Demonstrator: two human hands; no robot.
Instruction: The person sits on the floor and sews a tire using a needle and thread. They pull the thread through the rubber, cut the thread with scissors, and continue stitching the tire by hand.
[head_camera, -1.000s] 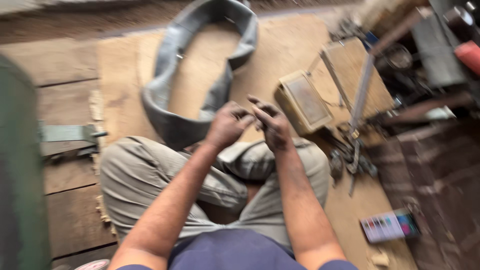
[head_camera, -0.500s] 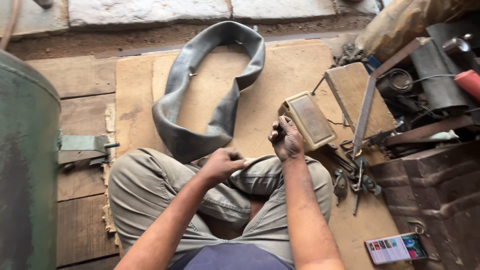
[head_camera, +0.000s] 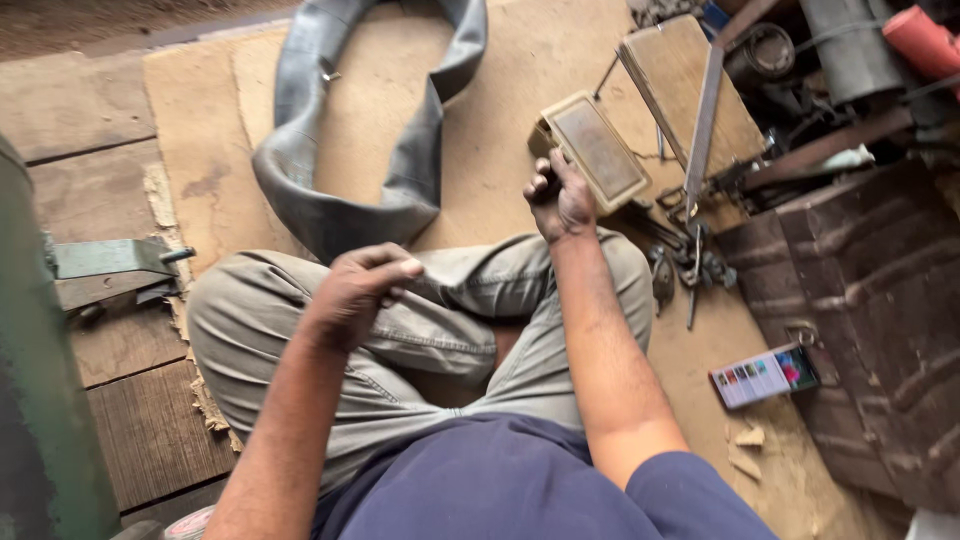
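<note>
While the left hand (head_camera: 362, 283) sits loosely curled and empty over the knee, the right hand (head_camera: 560, 197) is closed round a small dark object, right beside the flat rectangular block (head_camera: 598, 150) on the floor.

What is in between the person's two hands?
In the head view, only the person's bent legs in khaki trousers lie between the left hand and the right hand. The right hand grips something small and dark; I cannot tell what.
</note>
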